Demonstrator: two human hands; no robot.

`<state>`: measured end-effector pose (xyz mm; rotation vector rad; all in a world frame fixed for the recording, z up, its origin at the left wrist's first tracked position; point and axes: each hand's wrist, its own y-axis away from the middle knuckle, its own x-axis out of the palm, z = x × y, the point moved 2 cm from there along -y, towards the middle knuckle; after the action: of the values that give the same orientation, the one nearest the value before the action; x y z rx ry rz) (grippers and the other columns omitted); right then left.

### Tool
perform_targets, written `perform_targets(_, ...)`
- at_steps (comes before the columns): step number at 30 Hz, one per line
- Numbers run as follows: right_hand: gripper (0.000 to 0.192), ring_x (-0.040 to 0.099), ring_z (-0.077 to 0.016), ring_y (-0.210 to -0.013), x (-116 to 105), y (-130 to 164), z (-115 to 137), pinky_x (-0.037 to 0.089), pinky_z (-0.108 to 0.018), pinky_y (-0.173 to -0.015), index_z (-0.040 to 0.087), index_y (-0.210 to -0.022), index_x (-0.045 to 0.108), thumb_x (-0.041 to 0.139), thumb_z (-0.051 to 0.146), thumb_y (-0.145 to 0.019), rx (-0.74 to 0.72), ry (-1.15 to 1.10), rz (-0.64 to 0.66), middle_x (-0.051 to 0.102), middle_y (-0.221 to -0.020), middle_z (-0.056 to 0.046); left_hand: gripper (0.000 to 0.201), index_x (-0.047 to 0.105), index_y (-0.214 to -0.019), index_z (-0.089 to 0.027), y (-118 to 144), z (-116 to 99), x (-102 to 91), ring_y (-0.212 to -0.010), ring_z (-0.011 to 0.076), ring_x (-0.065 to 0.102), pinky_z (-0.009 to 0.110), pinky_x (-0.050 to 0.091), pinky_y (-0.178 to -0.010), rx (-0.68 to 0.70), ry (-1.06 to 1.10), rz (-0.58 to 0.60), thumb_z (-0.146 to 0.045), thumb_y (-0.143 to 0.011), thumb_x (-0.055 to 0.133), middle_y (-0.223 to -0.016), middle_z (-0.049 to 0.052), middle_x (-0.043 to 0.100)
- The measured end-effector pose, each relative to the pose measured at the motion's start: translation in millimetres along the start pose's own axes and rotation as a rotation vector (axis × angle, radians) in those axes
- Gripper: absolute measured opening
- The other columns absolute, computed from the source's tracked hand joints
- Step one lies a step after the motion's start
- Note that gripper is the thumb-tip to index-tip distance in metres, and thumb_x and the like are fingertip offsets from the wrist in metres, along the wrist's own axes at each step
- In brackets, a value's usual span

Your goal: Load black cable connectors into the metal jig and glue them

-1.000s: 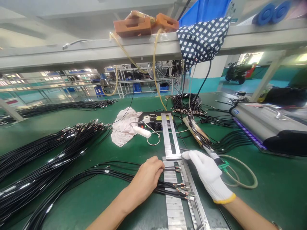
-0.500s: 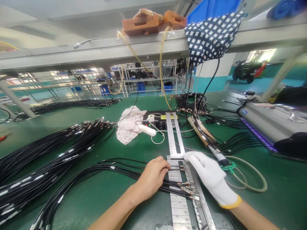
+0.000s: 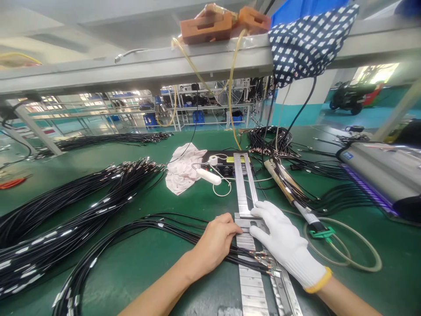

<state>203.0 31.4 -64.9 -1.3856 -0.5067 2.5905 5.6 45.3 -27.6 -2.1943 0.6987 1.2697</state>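
Observation:
My bare left hand (image 3: 215,239) is closed in a pinch on a thin black cable (image 3: 245,231), holding its end across a slotted metal fixture (image 3: 251,281). My right hand (image 3: 281,239), in a white glove with a yellow cuff, rests on the fixture's right side. Its thumb and forefinger are apart, the thumb close to the end of the held cable; the connector there is hidden. Below both hands, several black cables (image 3: 184,235) lie across the fixture, their metal connectors (image 3: 265,261) by its right-hand rail.
Thick bundles of black cables (image 3: 82,210) cover the left of the green table. A pale cloth (image 3: 184,169) and a black control box (image 3: 226,164) sit behind the fixture. To the right are a handled tool with a green clip (image 3: 322,232) and a grey machine with purple light (image 3: 384,171).
My right thumb has spread away from the forefinger and moved left towards the held cable's end. My left hand keeps its pinch by the fixture. The whole view has shifted slightly.

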Motion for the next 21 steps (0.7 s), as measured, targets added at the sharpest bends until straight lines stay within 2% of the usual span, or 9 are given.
perform_targets(5, 0.047, 0.049, -0.0341, -0.137, 2.0, -1.9, -0.5, 0.044, -0.051, -0.111, 0.017, -0.126, 0.066, 0.065, 0.029, -0.081, 0.007, 0.062, 0.018, 0.055, -0.147, -0.014, 0.032, 0.076, -0.104, -0.019, 1.1, -5.2, -0.8, -0.087, 0.0206, 0.058, 0.031, 0.048, -0.078, 0.026, -0.166, 0.066, -0.004, -0.097, 0.049, -0.091, 0.005, 0.063)
perform_targets(9, 0.047, 0.050, -0.0337, -0.136, -0.1, -3.3, -1.2, 0.045, -0.051, -0.110, 0.020, -0.129, 0.063, 0.063, 0.031, -0.084, -0.021, 0.090, 0.047, 0.053, -0.149, -0.014, 0.026, 0.071, -0.107, -0.010, 4.6, -19.1, 2.4, -0.103, 0.0306, 0.055, 0.045, 0.047, -0.090, 0.042, -0.268, 0.130, -0.008, -0.098, 0.047, -0.108, 0.014, 0.064)
perform_targets(11, 0.047, 0.050, -0.0335, -0.136, -1.4, -4.2, 0.3, 0.045, -0.051, -0.110, 0.021, -0.131, 0.062, 0.061, 0.031, -0.084, -0.034, 0.092, 0.076, 0.052, -0.150, -0.013, 0.026, 0.069, -0.109, -0.005, 5.5, -25.0, 4.7, -0.106, 0.0321, 0.055, 0.047, 0.046, -0.094, 0.041, -0.273, 0.171, -0.006, -0.097, 0.046, -0.109, 0.017, 0.064)
perform_targets(15, 0.047, 0.050, -0.0337, -0.136, 0.1, -2.5, 2.2, 0.044, -0.052, -0.110, 0.021, -0.126, 0.065, 0.062, 0.031, -0.080, 0.029, 0.025, 0.090, 0.052, -0.149, -0.012, 0.031, 0.069, -0.110, -0.005, 6.9, -26.7, 1.3, -0.103, 0.0299, 0.059, 0.042, 0.048, -0.094, 0.016, -0.216, 0.216, 0.003, -0.092, 0.044, -0.105, 0.016, 0.067)
perform_targets(18, 0.046, 0.053, -0.0315, -0.134, 1.8, -1.2, -2.0, 0.040, -0.052, -0.114, 0.023, -0.123, 0.066, 0.062, 0.036, -0.080, 0.159, -0.179, 0.049, 0.056, -0.147, -0.009, 0.036, 0.070, -0.107, -0.010, 8.6, -21.6, -11.3, -0.098, 0.0240, 0.062, 0.033, 0.048, -0.091, 0.020, -0.128, 0.202, 0.006, -0.088, 0.044, -0.103, 0.011, 0.069)
perform_targets(21, 0.046, 0.058, -0.0286, -0.128, -0.7, -2.7, -8.1, 0.037, -0.050, -0.116, 0.026, -0.125, 0.064, 0.057, 0.045, -0.085, 0.279, -0.377, -0.024, 0.064, -0.137, -0.006, 0.027, 0.070, -0.101, -0.015, 11.2, -16.4, -26.3, -0.097, 0.0209, 0.063, 0.029, 0.047, -0.089, -0.003, -0.030, 0.164, -0.001, -0.090, 0.051, -0.103, 0.007, 0.070)
